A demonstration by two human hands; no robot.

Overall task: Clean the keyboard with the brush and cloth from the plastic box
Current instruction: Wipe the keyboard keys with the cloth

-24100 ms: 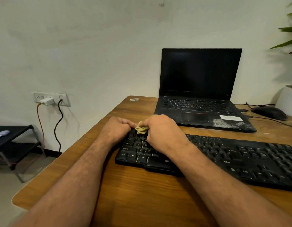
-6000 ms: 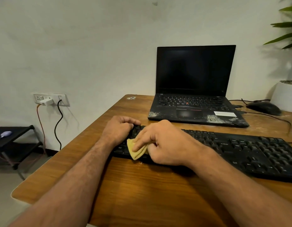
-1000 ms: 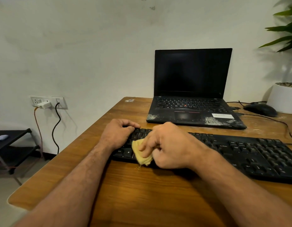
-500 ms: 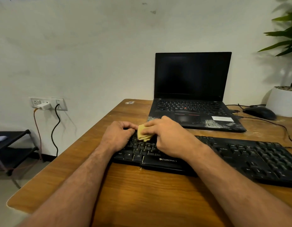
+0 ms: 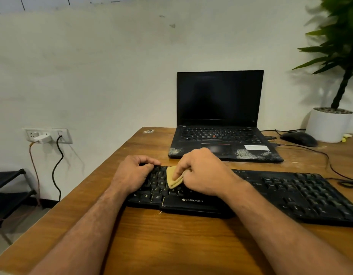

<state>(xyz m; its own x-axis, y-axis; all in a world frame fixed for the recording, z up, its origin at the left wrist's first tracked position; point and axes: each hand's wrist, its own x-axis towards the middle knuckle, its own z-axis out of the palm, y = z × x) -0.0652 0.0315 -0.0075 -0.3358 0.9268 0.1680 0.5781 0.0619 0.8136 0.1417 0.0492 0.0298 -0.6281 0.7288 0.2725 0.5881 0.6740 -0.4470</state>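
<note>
A black Zebronics keyboard lies across the wooden table. My right hand pinches a folded yellow cloth and presses it onto the keys at the keyboard's left part. My left hand grips the keyboard's left end, fingers curled over its far edge. The brush and the plastic box are not in view.
An open black laptop with a dusty palm rest stands behind the keyboard. A black mouse with its cable and a white plant pot sit at the far right. A wall socket and a black rack are left of the table.
My right hand has drawn the cloth from the keyboard's far edge down onto the middle key rows. My left hand stays on the keyboard's left end. The camera has tilted up.
</note>
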